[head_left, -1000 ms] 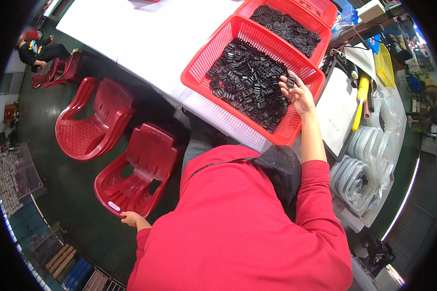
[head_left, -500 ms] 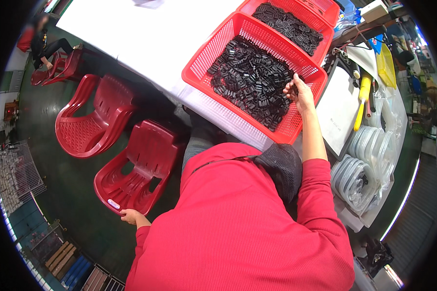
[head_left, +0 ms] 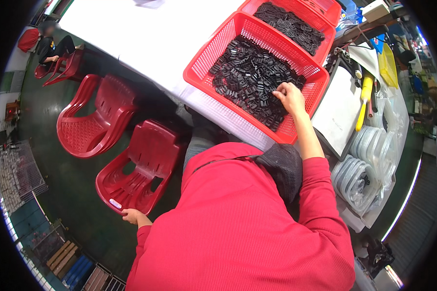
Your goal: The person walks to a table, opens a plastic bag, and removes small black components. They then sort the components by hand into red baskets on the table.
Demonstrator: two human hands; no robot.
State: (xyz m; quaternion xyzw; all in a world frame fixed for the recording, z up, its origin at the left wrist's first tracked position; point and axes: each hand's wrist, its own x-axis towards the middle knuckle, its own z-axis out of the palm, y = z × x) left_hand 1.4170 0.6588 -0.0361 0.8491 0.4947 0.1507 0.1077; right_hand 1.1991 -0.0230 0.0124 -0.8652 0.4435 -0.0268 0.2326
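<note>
My left hand (head_left: 133, 216) is closed on the front edge of a dark red plastic chair (head_left: 153, 150), low on the left. My right hand (head_left: 291, 98) is over the near red plastic basket (head_left: 206, 87), toward its right end. Its fingers are pinched together just above a heap of small black plastic buckle-like pieces (head_left: 250, 77). Whether a piece is between the fingertips is too small to tell. Behind it stands a second red basket (head_left: 329, 39) with more black pieces (head_left: 289, 26).
Both baskets rest on a white-covered table (head_left: 145, 43). At the right lie a sheet of paper on a dark board (head_left: 334, 109), a yellow-handled tool (head_left: 365, 92) and bagged clear plastic rings (head_left: 359, 179). Stacked red chairs (head_left: 99, 116) stand left; a seated person (head_left: 51, 48) is farther off.
My right hand has moved left and slightly down over the heap, its fingers now turned toward the pieces. My left hand stays on the chair. The seated person has shifted posture.
</note>
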